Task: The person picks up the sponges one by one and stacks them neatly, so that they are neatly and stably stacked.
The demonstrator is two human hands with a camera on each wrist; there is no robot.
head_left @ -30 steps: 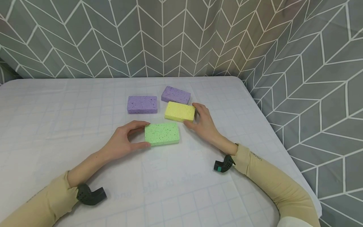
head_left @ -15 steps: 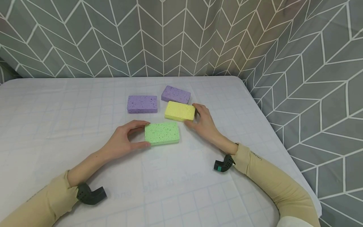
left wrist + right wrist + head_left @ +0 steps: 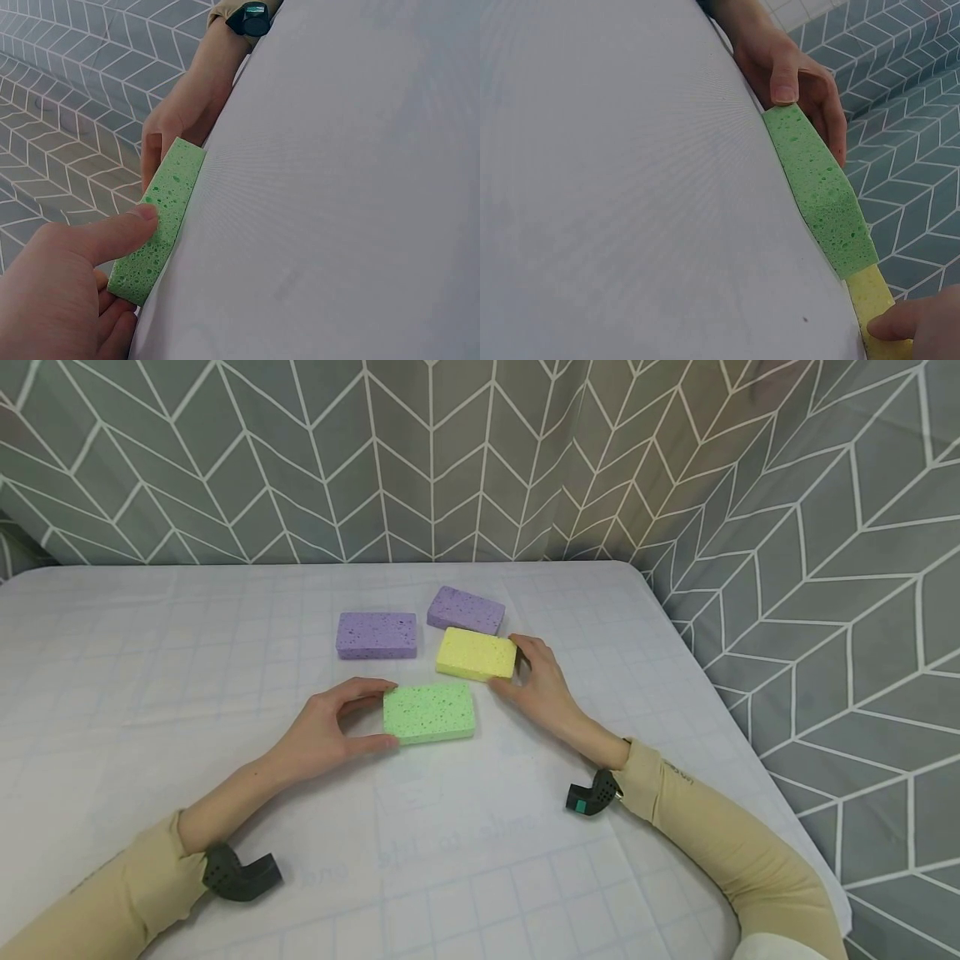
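Note:
A green sponge lies flat on the white-covered table, pinched at its left end by my left hand, thumb on the near side and fingers on the far side. Behind it and a little to the right, a yellow sponge is held at its right end between the thumb and fingers of my right hand. In the left wrist view my left thumb presses the long side of the green sponge. The right wrist view shows my right thumb against the yellow sponge, partly behind the green one.
Two purple sponges lie farther back: one purple sponge to the left, the other purple sponge turned at a slant right behind the yellow one. A grey patterned curtain hangs along the table's back and right edges.

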